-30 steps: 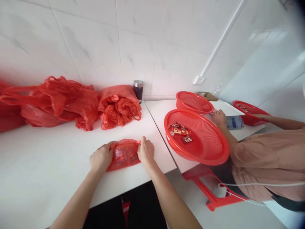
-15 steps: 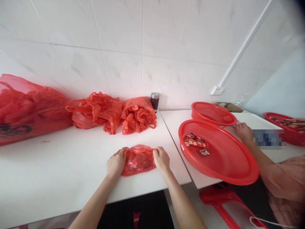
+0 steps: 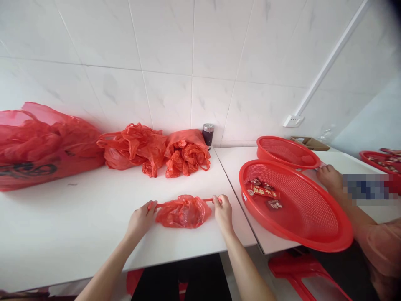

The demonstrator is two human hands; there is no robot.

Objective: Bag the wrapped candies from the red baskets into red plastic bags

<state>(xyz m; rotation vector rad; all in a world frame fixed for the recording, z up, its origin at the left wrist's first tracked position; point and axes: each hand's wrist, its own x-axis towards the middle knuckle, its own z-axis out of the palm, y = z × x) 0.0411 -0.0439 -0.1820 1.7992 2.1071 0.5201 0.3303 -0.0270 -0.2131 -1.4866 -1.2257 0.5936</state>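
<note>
Dark-clad legs (image 3: 188,278) sat right at the near edge of the white table (image 3: 78,234), and just beyond it both hands were at work! The left hand (image 3: 142,218) had its fingers pinched closed on one stretched end of a small red plastic bag (image 3: 184,212); the right hand (image 3: 224,211), closed just as firmly, gripped the opposite end, a thin strand pulled taut between bag and fingertips. The bag itself, crinkled and bulging, lay on the tabletop squarely between the two hands, its contents too blurred to name.

Over to the right, a large red basket (image 3: 300,213) tilted across the neighbouring table, a few wrapped snacks (image 3: 265,192) gathered at its left side. Behind it, another person's hand (image 3: 329,176) was near a second red basket (image 3: 285,152).

Farther back, a large red bag with dark print (image 3: 50,154) bulged at the left, then came two crumpled red bundles, one in the middle (image 3: 134,146) and one touching, or nearly touching, a dark flask (image 3: 207,136). Behind everything rose the pale tiled wall (image 3: 169,83), with a white socket (image 3: 293,121) at the right.
</note>
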